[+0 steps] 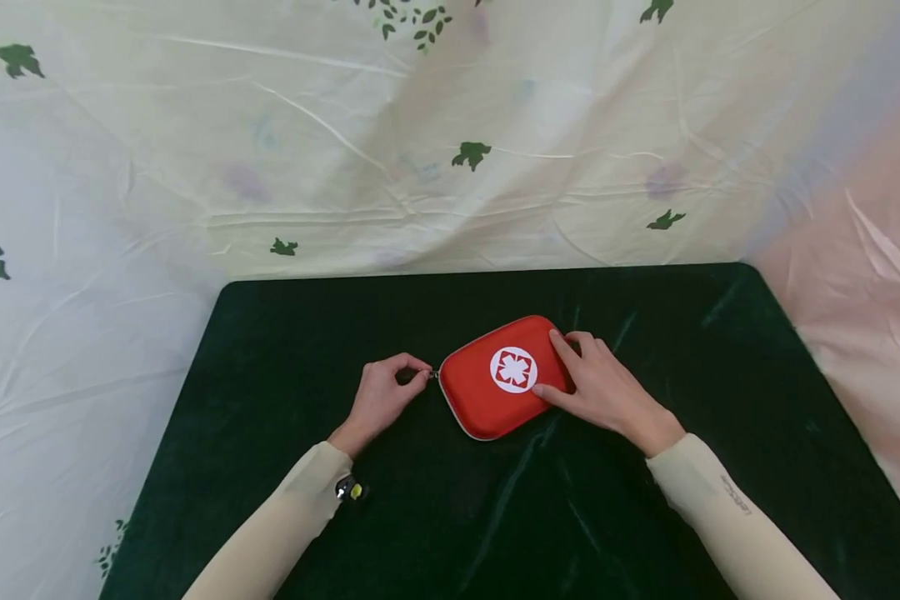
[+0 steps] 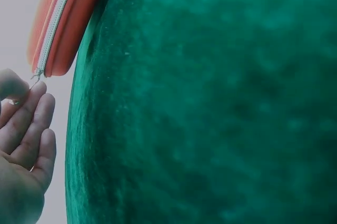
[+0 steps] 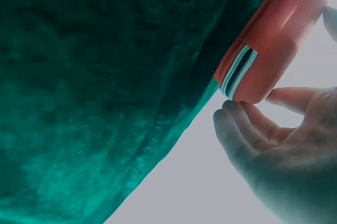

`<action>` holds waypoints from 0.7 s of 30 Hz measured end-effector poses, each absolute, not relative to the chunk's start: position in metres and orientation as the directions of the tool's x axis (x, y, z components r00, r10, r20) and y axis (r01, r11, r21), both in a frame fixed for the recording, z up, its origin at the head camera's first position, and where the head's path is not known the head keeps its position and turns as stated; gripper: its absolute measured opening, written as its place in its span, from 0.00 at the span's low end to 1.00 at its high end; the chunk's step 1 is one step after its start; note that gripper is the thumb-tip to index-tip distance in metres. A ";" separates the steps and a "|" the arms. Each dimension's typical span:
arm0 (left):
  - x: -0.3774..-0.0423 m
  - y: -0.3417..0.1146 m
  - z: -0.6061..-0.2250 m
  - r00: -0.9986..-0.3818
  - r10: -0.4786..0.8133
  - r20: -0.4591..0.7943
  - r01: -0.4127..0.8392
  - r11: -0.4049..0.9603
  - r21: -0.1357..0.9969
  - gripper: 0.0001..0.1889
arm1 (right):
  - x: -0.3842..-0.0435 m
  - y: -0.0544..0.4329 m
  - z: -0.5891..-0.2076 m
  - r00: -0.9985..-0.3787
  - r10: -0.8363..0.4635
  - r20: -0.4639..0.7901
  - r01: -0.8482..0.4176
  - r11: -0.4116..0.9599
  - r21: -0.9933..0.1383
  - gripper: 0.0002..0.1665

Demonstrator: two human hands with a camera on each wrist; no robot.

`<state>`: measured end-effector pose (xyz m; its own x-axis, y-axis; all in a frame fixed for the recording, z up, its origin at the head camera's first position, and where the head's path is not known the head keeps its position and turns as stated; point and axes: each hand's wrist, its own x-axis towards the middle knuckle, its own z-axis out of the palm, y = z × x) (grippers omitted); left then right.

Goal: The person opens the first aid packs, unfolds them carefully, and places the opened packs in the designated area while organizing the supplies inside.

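Observation:
A red zippered first-aid case (image 1: 468, 396) with a white round emblem (image 1: 513, 369) lies slanted on the dark green cloth. At its left end, my left hand (image 1: 378, 398) pinches the small metal zipper pull (image 1: 433, 374) between thumb and forefinger. The light zipper (image 2: 57, 18) runs closed along the side in the left wrist view. My right hand (image 1: 607, 385) grips the opposite end, thumb on the top face and fingers at the far edge. Seen from the right wrist, the zipper teeth (image 3: 239, 72) stand apart along a short stretch near that end.
Green velvety cloth (image 1: 285, 333) covers the table. Behind it and along the sides hangs a pale, wrinkled sheet (image 1: 330, 150) with green leaf prints. A small dark round object with a yellow spot (image 1: 351, 488) is at the left sleeve cuff.

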<state>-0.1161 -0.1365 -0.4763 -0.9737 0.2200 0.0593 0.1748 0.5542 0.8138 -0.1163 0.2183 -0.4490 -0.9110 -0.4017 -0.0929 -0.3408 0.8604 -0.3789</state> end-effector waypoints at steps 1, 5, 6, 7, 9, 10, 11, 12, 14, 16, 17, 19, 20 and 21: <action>-0.118 -0.136 -0.477 -0.975 0.214 0.062 0.173 0.550 0.817 0.06 | -0.114 0.220 -0.449 -0.911 -0.401 -0.090 -0.341 0.860 -0.379 0.60; -0.125 -0.134 -0.477 -0.978 0.195 0.070 0.166 0.534 0.829 0.06 | -0.105 0.224 -0.450 -0.914 -0.398 -0.082 -0.343 0.863 -0.370 0.60; -0.127 -0.133 -0.478 -0.979 0.190 0.070 0.163 0.530 0.832 0.06 | -0.102 0.225 -0.450 -0.914 -0.397 -0.081 -0.343 0.864 -0.369 0.60; -0.129 -0.132 -0.478 -0.980 0.186 0.069 0.159 0.526 0.835 0.06 | -0.100 0.226 -0.450 -0.915 -0.395 -0.082 -0.341 0.865 -0.368 0.60; -0.133 -0.131 -0.478 -0.982 0.177 0.067 0.152 0.522 0.839 0.06 | -0.096 0.228 -0.450 -0.916 -0.393 -0.082 -0.339 0.867 -0.364 0.60; -0.135 -0.131 -0.478 -0.983 0.174 0.065 0.148 0.519 0.842 0.06 | -0.095 0.229 -0.451 -0.916 -0.392 -0.080 -0.340 0.868 -0.363 0.60; -0.136 -0.130 -0.478 -0.983 0.172 0.064 0.145 0.517 0.844 0.06 | -0.093 0.230 -0.451 -0.916 -0.393 -0.076 -0.342 0.867 -0.363 0.60; -0.138 -0.130 -0.478 -0.984 0.170 0.062 0.142 0.515 0.845 0.06 | -0.091 0.231 -0.452 -0.917 -0.392 -0.072 -0.342 0.867 -0.363 0.60; -0.140 -0.129 -0.478 -0.984 0.169 0.059 0.138 0.509 0.850 0.07 | -0.087 0.231 -0.453 -0.918 -0.391 -0.061 -0.346 0.867 -0.359 0.60; -0.143 -0.128 -0.479 -0.984 0.169 0.055 0.134 0.501 0.855 0.06 | -0.085 0.232 -0.455 -0.918 -0.393 -0.048 -0.351 0.864 -0.361 0.59; -0.144 -0.128 -0.479 -0.984 0.169 0.053 0.132 0.499 0.857 0.06 | -0.084 0.233 -0.455 -0.918 -0.394 -0.042 -0.353 0.863 -0.361 0.59; -0.146 -0.127 -0.481 -0.984 0.170 0.047 0.127 0.495 0.860 0.06 | -0.082 0.234 -0.456 -0.918 -0.394 -0.036 -0.356 0.862 -0.360 0.58; -0.147 -0.127 -0.482 -0.984 0.170 0.044 0.124 0.497 0.859 0.06 | -0.082 0.234 -0.456 -0.918 -0.396 -0.035 -0.358 0.862 -0.360 0.58; -0.147 -0.127 -0.482 -0.984 0.172 0.040 0.122 0.498 0.859 0.06 | -0.082 0.235 -0.456 -0.917 -0.397 -0.035 -0.359 0.861 -0.359 0.58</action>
